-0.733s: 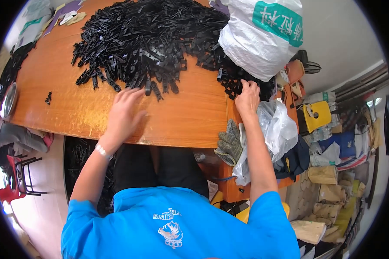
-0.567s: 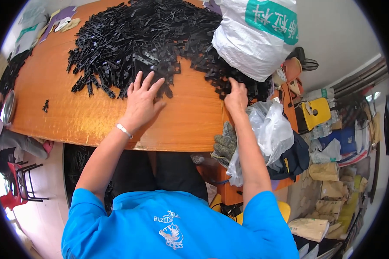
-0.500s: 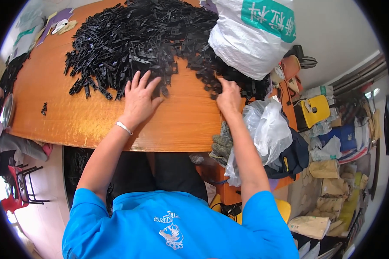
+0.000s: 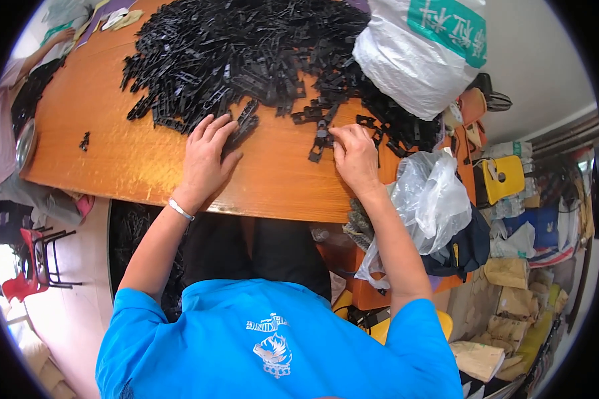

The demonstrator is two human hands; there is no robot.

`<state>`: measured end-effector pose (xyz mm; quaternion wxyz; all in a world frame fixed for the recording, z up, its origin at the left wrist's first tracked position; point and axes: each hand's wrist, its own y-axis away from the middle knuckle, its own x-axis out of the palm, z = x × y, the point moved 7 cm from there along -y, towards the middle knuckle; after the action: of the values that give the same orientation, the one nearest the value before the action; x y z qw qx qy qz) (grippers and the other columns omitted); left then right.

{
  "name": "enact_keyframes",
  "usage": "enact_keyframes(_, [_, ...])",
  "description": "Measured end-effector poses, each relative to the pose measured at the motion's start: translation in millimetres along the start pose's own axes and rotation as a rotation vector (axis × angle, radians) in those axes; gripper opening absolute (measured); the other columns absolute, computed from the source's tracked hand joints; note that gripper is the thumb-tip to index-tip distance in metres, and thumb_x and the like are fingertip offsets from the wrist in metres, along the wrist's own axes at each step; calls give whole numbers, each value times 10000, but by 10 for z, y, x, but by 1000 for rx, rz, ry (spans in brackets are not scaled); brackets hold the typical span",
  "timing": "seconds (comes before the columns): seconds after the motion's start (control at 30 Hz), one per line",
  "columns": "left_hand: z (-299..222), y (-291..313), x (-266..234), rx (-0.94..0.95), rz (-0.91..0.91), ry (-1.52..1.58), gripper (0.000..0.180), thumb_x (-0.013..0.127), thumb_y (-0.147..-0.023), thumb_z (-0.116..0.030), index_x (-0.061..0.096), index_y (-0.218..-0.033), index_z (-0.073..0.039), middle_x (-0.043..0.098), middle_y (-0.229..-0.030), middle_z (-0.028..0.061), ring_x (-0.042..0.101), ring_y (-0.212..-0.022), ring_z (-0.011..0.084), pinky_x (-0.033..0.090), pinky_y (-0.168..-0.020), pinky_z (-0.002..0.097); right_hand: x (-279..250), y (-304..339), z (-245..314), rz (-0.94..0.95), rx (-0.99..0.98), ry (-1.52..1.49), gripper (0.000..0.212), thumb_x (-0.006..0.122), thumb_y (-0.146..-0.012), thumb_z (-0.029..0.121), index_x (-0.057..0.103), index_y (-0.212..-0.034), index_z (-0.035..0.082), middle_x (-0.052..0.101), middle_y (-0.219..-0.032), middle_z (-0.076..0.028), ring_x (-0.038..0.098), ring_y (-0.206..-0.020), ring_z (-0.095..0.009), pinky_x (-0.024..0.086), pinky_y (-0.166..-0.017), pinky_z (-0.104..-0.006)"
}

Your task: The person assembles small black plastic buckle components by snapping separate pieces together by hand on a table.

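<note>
as black parts (image 4: 233,53) heap at top centre on the wooden table (image 4: 140,153), the left hand (image 4: 205,158) lies left of centre, thumb spread; whether the right hand (image 4: 359,159) pinches the stray pieces (image 4: 320,138), i cannot tell. a white sack (image 4: 406,66) stands upper right, a red chair (image 4: 25,287) lower left.

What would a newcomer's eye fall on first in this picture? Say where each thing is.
First comes the large heap of small black parts across the far side of the orange-brown table. At its right bulges a white sack with a green panel. Nearer, a bright blue shirt fills the bottom middle, the left hand at the heap's near edge, the right hand by loose black pieces.
</note>
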<state>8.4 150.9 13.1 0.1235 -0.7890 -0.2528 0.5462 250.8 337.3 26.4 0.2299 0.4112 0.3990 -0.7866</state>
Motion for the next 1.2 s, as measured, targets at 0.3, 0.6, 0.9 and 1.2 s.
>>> enact_keyframes(0.3, [10, 390, -102, 36, -63, 15, 369, 756, -832, -27, 724, -1198, -61, 694, -1294, 110, 625, -1200, 356, 506, -1024, 476, 217, 67, 333, 245, -91, 105, 282, 621, -920, -21, 741, -1153, 84, 647, -1018, -142, 700, -998, -378, 591, -851, -482])
enact_keyframes(0.6, [-136, 401, -301, 43, -181, 100, 351, 770, -841, -46, 718, -1188, -71, 713, -1221, 89, 649, -1137, 332, 512, -985, 464, 254, 163, 519, 282, -21, -45, 190, 696, -939, 46, 768, -1112, 77, 653, -1015, -155, 709, -924, -399, 587, -806, -494])
enact_keyframes(0.9, [-432, 287, 32, 243, 13, 13, 338, 703, -885, -32, 695, -1224, -41, 702, -1208, 99, 649, -1108, 307, 515, -973, 410, 49, 185, 666, 105, -236, -60, 220, 694, -903, -3, 758, -1112, 27, 661, -1066, -123, 669, -1054, -344, 564, -905, -476])
enact_keyframes(1.2, [-383, 139, 25, 162, 18, 83, 431, 668, -899, -28, 650, -1329, -41, 704, -1178, 121, 674, -1075, 303, 514, -929, 418, 183, 188, 695, 249, -212, -147, 333, 768, -846, 5, 694, -1169, 42, 693, -1052, -148, 686, -1020, -386, 575, -878, -470])
